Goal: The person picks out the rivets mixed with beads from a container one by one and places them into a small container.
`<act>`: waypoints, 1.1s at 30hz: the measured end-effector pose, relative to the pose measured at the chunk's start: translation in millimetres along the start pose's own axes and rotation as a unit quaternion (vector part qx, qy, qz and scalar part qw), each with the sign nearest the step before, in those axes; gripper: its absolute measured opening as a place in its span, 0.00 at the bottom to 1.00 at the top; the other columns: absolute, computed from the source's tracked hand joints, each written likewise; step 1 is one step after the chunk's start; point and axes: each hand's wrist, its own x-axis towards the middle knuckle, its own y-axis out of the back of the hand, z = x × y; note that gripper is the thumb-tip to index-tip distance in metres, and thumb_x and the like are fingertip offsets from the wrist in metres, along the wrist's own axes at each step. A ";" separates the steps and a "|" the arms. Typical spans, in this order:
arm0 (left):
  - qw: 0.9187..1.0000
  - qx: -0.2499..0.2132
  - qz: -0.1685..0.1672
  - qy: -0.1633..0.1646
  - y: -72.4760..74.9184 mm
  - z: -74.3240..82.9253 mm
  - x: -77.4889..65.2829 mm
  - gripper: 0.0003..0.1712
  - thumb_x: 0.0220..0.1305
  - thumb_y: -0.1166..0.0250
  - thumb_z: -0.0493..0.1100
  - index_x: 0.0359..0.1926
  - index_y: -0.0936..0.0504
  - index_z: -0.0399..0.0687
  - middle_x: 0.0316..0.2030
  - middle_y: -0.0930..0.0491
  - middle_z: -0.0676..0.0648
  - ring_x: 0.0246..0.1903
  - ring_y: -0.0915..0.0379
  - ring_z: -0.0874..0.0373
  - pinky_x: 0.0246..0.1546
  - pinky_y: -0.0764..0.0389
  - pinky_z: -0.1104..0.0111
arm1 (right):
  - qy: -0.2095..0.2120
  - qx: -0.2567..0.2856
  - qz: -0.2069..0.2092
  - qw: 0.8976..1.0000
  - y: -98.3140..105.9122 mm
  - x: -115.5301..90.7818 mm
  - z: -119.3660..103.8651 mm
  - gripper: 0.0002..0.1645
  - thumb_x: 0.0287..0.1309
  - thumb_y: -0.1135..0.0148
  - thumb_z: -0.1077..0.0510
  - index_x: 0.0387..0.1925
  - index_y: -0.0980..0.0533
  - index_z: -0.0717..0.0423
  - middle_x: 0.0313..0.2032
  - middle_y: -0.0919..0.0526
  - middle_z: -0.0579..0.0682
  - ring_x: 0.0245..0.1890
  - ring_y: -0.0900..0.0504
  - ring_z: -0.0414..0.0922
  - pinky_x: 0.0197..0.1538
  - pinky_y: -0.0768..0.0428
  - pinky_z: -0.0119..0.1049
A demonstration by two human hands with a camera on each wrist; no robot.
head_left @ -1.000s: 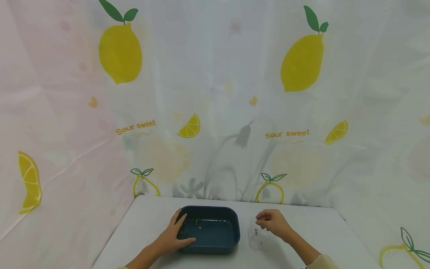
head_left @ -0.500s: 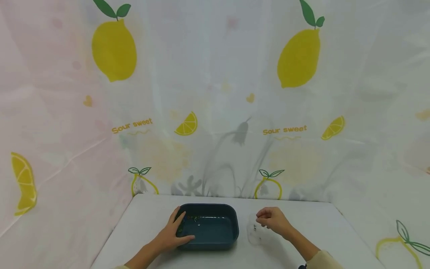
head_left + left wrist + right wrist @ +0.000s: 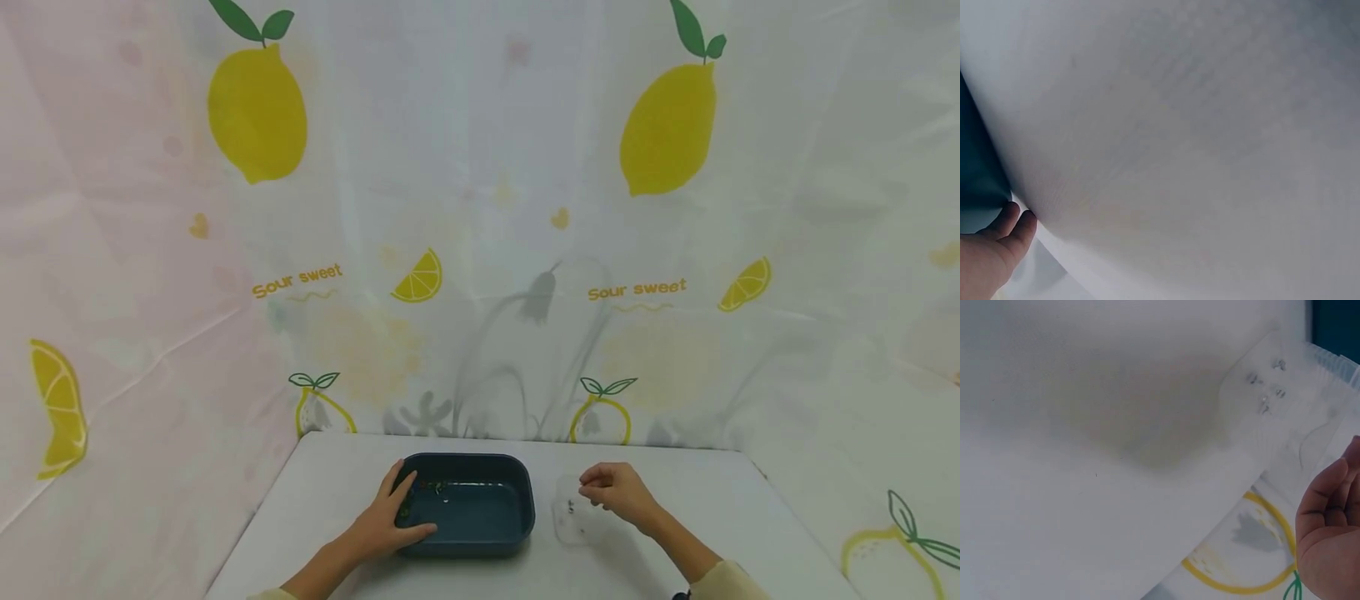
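My left hand [image 3: 379, 520] rests on the left end of a dark blue rectangular dish [image 3: 468, 550], its visible fingers spread over the rim and its thumb across the front edge. Small coloured pieces [image 3: 438, 488] lie inside, at the left and back. In the left wrist view, two fingers [image 3: 1020, 234] touch the outer wall. My right hand [image 3: 621, 492] is above the back right corner of a shallow clear plastic box [image 3: 567, 533], thumb and fingers drawn together. Anything between those fingertips is too small or hidden. Several tiny shiny bits [image 3: 1266, 387] lie in the box.
Both containers stand on a white table [image 3: 337, 467], the clear box close to the right of the dish. A lemon-printed curtain [image 3: 480, 250] hangs around the back and both sides of the table.
My right hand has shifted slightly to the right over the clear box. The left hand stays on the dish, and both containers remain in place. The head view has tilted a little.
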 end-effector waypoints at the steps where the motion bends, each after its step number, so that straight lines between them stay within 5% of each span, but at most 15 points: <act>1: 1.000 0.001 0.000 0.000 -0.5 -0.3 0.0 0.58 0.57 0.32 0.67 0.77 0.46 0.44 0.78 0.64 0.36 0.65 0.36 0.30 0.47 0.24 0.41 | -0.001 -0.001 0.001 1.000 0.6 -0.4 -0.1 0.15 0.59 0.33 0.61 0.42 0.20 0.71 0.33 0.13 0.62 0.27 0.19 0.41 0.29 0.22 0.33; 33: 1.000 0.002 0.016 0.001 0.3 -0.2 -2.3 0.59 0.55 0.33 0.70 0.77 0.47 0.46 0.78 0.64 0.39 0.67 0.39 0.32 0.53 0.27 0.39 | 0.003 -0.010 -0.005 1.000 -1.1 -2.9 1.5 0.15 0.58 0.33 0.63 0.42 0.20 0.73 0.32 0.13 0.58 0.30 0.18 0.45 0.32 0.21 0.37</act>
